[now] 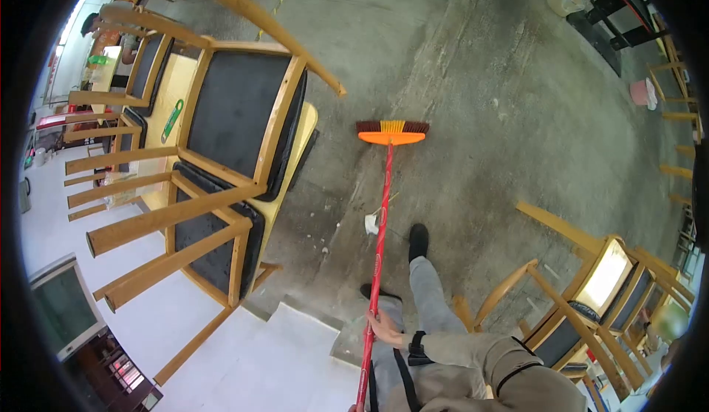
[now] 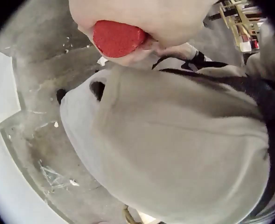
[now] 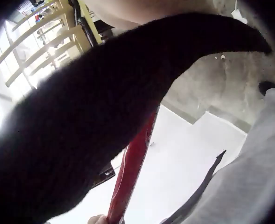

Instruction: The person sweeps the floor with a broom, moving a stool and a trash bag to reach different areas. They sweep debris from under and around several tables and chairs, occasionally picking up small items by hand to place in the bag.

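A broom with an orange head (image 1: 391, 138) and brown and yellow bristles lies against the concrete floor in the head view. Its red handle (image 1: 380, 242) runs down toward the person's body. The right hand (image 1: 385, 328) grips the handle in front of the legs. Lower down, the left hand (image 1: 353, 409) barely shows at the frame's bottom edge. In the left wrist view the left hand (image 2: 160, 21) is wrapped round the handle's red end (image 2: 118, 39). A dark band hides much of the right wrist view, with the handle (image 3: 133, 170) beyond it.
Upturned chairs (image 1: 240, 109) rest on a yellow table (image 1: 306, 128) at the left; more chairs (image 1: 557, 338) stand at lower right. A white scrap (image 1: 371, 224) lies beside the handle. A white raised surface (image 1: 273, 360) is near the feet. A bin (image 1: 565, 0) and pink bucket (image 1: 639, 93) stand at upper right.
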{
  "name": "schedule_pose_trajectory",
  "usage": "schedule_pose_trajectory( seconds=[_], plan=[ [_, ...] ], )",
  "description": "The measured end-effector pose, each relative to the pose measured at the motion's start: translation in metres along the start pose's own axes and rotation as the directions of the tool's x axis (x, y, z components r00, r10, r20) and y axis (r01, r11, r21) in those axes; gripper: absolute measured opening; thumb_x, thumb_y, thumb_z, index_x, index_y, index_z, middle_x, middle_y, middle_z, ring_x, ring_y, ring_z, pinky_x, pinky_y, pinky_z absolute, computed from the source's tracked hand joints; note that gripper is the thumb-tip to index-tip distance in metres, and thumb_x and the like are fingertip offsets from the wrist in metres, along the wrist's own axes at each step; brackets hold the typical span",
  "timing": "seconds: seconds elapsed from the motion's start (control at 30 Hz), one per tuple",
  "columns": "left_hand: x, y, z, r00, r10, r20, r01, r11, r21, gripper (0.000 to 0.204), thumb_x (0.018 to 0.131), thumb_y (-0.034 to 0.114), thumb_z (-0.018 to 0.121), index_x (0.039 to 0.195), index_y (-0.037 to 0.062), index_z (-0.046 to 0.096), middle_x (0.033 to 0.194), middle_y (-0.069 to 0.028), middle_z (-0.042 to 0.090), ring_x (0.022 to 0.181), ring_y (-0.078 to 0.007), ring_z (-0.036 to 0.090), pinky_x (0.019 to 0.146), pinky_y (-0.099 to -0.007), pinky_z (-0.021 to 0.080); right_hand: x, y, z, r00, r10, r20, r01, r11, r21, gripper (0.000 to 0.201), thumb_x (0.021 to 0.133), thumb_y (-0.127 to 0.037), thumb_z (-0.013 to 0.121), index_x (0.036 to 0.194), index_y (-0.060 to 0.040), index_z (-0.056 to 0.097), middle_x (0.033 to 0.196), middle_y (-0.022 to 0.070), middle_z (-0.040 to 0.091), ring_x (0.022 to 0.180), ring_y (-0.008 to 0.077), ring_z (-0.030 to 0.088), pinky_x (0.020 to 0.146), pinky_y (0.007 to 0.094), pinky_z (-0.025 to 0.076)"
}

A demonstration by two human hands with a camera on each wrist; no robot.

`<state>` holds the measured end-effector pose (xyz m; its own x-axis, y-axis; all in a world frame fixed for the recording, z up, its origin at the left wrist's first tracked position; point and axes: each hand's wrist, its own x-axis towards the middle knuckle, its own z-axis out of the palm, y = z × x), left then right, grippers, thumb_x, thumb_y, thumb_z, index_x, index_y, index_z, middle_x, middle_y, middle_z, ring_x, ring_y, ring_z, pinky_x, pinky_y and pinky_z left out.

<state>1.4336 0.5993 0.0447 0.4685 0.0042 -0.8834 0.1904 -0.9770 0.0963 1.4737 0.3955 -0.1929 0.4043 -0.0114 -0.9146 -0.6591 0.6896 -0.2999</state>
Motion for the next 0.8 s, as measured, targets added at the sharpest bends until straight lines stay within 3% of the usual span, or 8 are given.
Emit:
schedule_pose_trajectory(
  seconds=[0.13,0.17,0.3,0.37,0.47,0.63,0.77,0.8],
  plan=[
    [0.048,0.010,0.004,0.994,0.100,-0.047,-0.099,0.995,0.024,0.048,0.093,0.039,0.039,0.069,-0.0008,0.053,0.047,-0.0111,0.045,0.042,-0.0182,0.048,0.043,-0.0355,0.037,0.021,-0.027,-0.009,0.976,-0.156,-0.152,0.139,0.983,-0.116,0.047,0.089,-0.049,0.041,0.101,-0.0041,0.045,0.060,0.0051,0.055,0.050,0.0161,0.056,0.043,0.0294,0.043],
    [0.072,0.041,0.002,0.998,0.060,0.018,-0.060,0.998,0.016,0.042,0.092,0.034,0.039,0.081,-0.0027,0.056,0.060,-0.0243,0.053,0.060,-0.0415,0.055,0.051,-0.0449,0.040,0.074,-0.010,-0.017,0.914,-0.328,-0.238,0.296,0.942,-0.159,0.043,0.090,-0.045,0.042,0.102,-0.0035,0.042,0.060,0.0058,0.054,0.049,0.0175,0.056,0.042,0.0302,0.044],
    [0.185,0.159,0.016,0.930,0.350,-0.114,-0.343,0.936,0.076,0.043,0.092,0.036,0.040,0.083,-0.0031,0.056,0.068,-0.0265,0.056,0.064,-0.0422,0.056,0.054,-0.0470,0.041,0.119,-0.169,-0.068,0.871,-0.292,-0.394,0.347,0.935,0.074,0.035,0.087,-0.019,0.044,0.114,0.0000,0.031,0.072,0.0139,0.059,0.056,0.0242,0.060,0.050,0.0389,0.048],
    [0.203,0.223,0.016,0.857,0.468,-0.217,-0.434,0.881,0.186,0.045,0.092,0.039,0.040,0.079,-0.0017,0.056,0.067,-0.0270,0.056,0.065,-0.0432,0.056,0.054,-0.0499,0.042,0.195,-0.205,-0.097,0.579,-0.590,-0.563,0.559,0.790,-0.253,0.035,0.087,-0.021,0.044,0.114,-0.0005,0.032,0.075,0.0192,0.059,0.058,0.0292,0.061,0.050,0.0401,0.048],
    [0.211,0.257,-0.008,0.859,0.445,-0.254,-0.370,0.882,0.293,0.045,0.091,0.040,0.040,0.079,-0.0002,0.055,0.067,-0.0274,0.056,0.066,-0.0436,0.057,0.054,-0.0517,0.043,0.239,-0.221,-0.101,0.689,-0.434,-0.581,0.421,0.892,-0.166,0.035,0.088,-0.026,0.044,0.111,-0.0017,0.036,0.078,0.0222,0.059,0.066,0.0364,0.061,0.057,0.0443,0.048],
    [0.178,0.121,-0.016,0.945,0.270,-0.182,-0.197,0.919,0.340,0.042,0.091,0.041,0.041,0.081,0.0027,0.056,0.063,-0.0246,0.056,0.060,-0.0432,0.055,0.050,-0.0500,0.043,0.193,-0.116,-0.001,0.637,-0.419,-0.648,0.382,0.901,-0.207,0.043,0.091,-0.044,0.036,0.098,-0.0038,0.049,0.089,0.0264,0.058,0.085,0.0433,0.056,0.069,0.0496,0.044],
    [0.050,-0.073,0.003,0.912,0.381,-0.154,-0.265,0.831,0.490,0.039,0.093,0.034,0.038,0.079,0.0006,0.052,0.056,-0.0224,0.052,0.050,-0.0405,0.052,0.043,-0.0474,0.036,0.066,0.028,0.084,0.945,0.023,-0.328,-0.023,1.000,0.003,0.046,0.089,-0.046,0.040,0.089,-0.0018,0.051,0.071,0.0182,0.055,0.066,0.0338,0.056,0.058,0.0429,0.045],
    [-0.002,-0.058,-0.014,0.992,-0.114,-0.056,0.126,0.951,0.281,0.041,0.091,0.033,0.044,0.099,-0.0047,0.057,0.068,-0.0265,0.057,0.062,-0.0293,0.058,0.058,-0.0387,0.044,0.031,0.058,0.097,0.954,0.296,-0.042,-0.296,0.955,0.002,0.049,0.088,-0.049,0.042,0.083,-0.0014,0.051,0.061,0.0127,0.054,0.051,0.0276,0.055,0.047,0.0410,0.045]
  ],
)
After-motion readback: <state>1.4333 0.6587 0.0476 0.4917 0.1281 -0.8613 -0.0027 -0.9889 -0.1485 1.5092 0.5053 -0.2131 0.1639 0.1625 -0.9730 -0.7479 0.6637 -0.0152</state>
